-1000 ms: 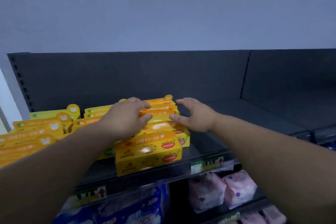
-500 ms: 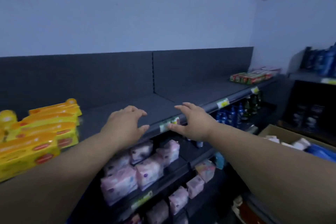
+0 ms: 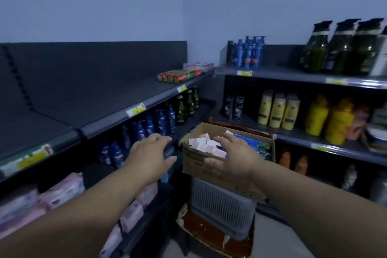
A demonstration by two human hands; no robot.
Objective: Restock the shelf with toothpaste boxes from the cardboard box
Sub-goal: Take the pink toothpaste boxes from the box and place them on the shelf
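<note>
The long dark shelf [image 3: 100, 98] runs along my left toward the far corner, with red-and-green cartons [image 3: 178, 75] at its far end. Ahead, the open cardboard box [image 3: 195, 159] sits on a grey basket [image 3: 219, 201]. My left hand [image 3: 149, 156] hovers just left of it, fingers spread, holding nothing. My right hand [image 3: 232, 156] is spread over its near rim, empty too. Pale toothpaste boxes [image 3: 204, 144] lie heaped inside.

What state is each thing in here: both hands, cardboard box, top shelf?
left hand: open, empty.
right hand: open, empty, above the cardboard box.
cardboard box: flaps open, small boxes inside, resting on a grey crate.
top shelf: mostly bare, red-green boxes at far end.
</note>
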